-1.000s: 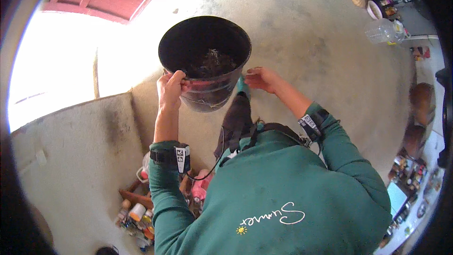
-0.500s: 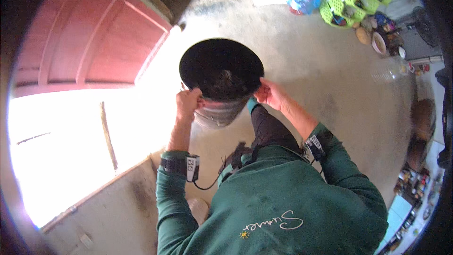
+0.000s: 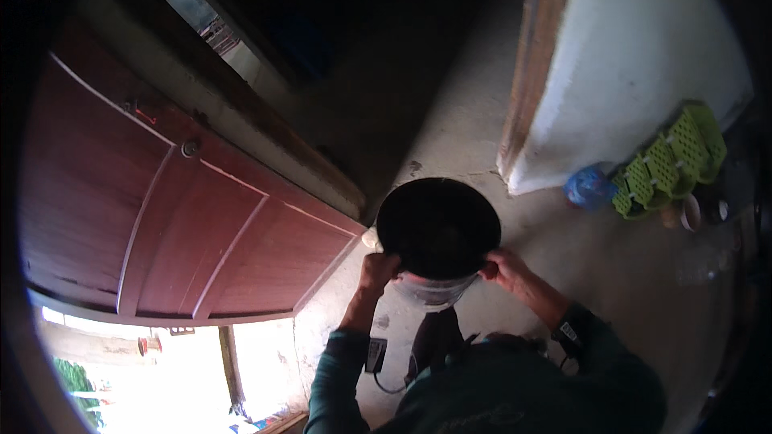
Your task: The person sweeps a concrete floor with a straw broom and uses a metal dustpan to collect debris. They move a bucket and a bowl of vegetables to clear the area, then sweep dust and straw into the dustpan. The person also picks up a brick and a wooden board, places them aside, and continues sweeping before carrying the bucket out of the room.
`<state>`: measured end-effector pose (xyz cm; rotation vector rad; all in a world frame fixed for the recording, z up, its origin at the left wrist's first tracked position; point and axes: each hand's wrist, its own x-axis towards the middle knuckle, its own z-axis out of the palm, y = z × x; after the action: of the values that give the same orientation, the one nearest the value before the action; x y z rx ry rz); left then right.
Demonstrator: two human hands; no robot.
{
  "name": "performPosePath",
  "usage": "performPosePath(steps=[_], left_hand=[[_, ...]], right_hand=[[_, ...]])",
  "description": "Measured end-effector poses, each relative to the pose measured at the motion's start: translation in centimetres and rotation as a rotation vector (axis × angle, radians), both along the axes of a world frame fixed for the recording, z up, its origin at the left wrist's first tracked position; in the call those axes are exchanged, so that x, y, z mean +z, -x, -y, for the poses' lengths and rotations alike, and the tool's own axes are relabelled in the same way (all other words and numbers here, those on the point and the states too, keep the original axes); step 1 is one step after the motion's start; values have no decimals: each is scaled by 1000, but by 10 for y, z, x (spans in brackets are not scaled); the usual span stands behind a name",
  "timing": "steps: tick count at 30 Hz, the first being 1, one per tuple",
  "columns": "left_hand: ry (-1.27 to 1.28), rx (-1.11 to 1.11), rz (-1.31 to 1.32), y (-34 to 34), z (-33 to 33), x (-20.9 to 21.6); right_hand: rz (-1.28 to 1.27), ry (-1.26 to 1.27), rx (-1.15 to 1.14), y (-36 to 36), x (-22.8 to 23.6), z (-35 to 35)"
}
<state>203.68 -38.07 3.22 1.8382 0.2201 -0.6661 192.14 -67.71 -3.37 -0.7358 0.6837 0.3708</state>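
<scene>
A large round bucket [image 3: 437,292] with a black inside is held out in front of my body. My left hand [image 3: 376,272] is closed on the near left side of its rim. On the near right side, the fingers of my right hand [image 3: 510,270] are wrapped round the rim too. Both arms are bent, in dark green sleeves with a small strapped device on each. The bucket's opening faces up, and its inside is too dark to make out any contents. One dark trouser leg [image 3: 434,339] shows just below the bucket.
A red panelled door [image 3: 201,249] stands open on the left, with bright daylight beneath it. Ahead, a dark doorway has a wooden frame [image 3: 537,56] on its right. By the white wall [image 3: 635,72] are a blue plastic bag [image 3: 589,187] and a green rack [image 3: 663,165].
My view has swung toward the dark doorway, and more of the door shows. The bucket, still in both hands, sits lower and further right in the picture. The picture is darker.
</scene>
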Motion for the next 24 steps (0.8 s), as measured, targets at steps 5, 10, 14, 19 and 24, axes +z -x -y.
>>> performPosePath(steps=[5,10,14,19,24], left_hand=[[119,33,-27,-178,10,-3],[294,23,-62,-318,45,2],[290,33,-78,-443,81,-13],[188,175,-141,-551,112,-29],[161,78,-64,-666,112,-69]], right_hand=[[-30,108,-74,-164,19,6],[80,75,-150,-293,44,40],[67,102,-173,-406,28,76],[196,26,-85,-548,3,121],[171,64,13,-677,5,144]])
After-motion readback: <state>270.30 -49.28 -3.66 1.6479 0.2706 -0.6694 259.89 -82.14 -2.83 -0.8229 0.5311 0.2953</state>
